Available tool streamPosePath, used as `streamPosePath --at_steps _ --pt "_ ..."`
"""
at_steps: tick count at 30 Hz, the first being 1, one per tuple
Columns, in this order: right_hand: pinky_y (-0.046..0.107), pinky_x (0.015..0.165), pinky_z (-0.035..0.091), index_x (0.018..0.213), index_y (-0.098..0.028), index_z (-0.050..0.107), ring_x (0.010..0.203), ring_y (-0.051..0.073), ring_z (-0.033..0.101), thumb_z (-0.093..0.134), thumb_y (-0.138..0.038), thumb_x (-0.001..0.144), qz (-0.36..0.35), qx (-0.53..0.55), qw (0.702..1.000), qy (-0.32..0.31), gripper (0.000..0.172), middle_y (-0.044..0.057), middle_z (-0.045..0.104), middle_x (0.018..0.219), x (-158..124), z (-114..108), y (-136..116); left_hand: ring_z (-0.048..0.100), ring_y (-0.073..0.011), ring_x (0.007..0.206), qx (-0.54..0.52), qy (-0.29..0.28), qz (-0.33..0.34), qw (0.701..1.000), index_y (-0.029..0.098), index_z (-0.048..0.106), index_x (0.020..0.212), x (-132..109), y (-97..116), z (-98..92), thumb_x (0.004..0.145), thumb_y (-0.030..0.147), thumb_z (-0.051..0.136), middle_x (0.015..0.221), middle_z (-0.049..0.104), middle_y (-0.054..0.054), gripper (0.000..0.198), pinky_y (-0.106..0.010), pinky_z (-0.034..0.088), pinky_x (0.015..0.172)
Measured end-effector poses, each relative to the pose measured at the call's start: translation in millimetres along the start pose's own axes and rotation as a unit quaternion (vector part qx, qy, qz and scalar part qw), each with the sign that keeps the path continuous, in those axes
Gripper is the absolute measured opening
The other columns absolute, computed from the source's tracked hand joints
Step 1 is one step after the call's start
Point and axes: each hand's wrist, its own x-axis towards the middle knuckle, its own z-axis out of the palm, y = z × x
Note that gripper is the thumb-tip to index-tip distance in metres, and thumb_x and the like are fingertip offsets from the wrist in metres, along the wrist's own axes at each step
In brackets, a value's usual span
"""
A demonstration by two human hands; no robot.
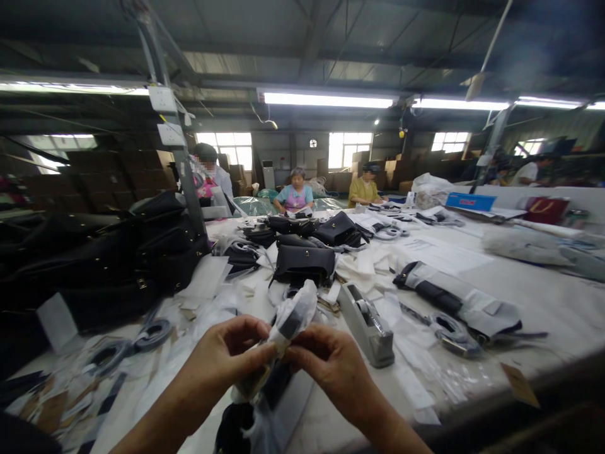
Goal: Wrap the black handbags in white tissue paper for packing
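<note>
pinched in left hand (pixel 229 356) and right hand (pixel 333 362) is a white-wrapped bundle (pixel 297 310); nearby, a tape dispenser (pixel 373 334).

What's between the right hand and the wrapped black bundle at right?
In the head view, a grey tape dispenser and some pale wrapping lie between the right hand and the bundle.

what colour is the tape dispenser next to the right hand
The tape dispenser is grey; the head view, the only one, shows it best.
</note>
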Motion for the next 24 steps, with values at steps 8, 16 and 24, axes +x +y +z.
streamPosePath --at_steps 8,16,24 --pt "0.029 0.082 0.050 0.089 -0.020 0.075 0.082 0.017 0.065 0.077 -0.039 0.081 0.024 0.079 0.997 0.003 0.021 0.002 0.071 0.085 1 9 2 0.060 -0.0153 0.068 0.001 0.021 0.009 1.000 0.017 0.067 0.075 -2 0 -1.1 0.065 0.046 0.084 0.075 0.068 -0.002 0.034 -0.024 0.044 0.063" --pt "0.025 0.076 0.048 0.077 -0.021 0.072 0.079 0.015 0.061 0.071 -0.029 0.084 -0.049 0.039 0.998 0.008 0.011 0.000 0.063 0.082 9 14 10 0.060 -0.0147 0.066 0.003 0.045 0.002 0.999 0.018 0.069 0.075 -5 -1 -2.0 0.063 0.046 0.084 0.071 0.068 -0.001 0.035 -0.024 0.044 0.063" --pt "0.025 0.071 0.050 0.090 -0.020 0.067 0.075 0.016 0.063 0.058 -0.018 0.091 -0.078 -0.045 0.995 0.036 0.010 0.001 0.065 0.082 5 19 6 0.062 -0.0143 0.067 -0.003 0.037 -0.001 0.999 0.018 0.069 0.081 -5 -3 -6.2 0.065 0.048 0.084 0.074 0.071 -0.001 0.037 -0.022 0.045 0.063"
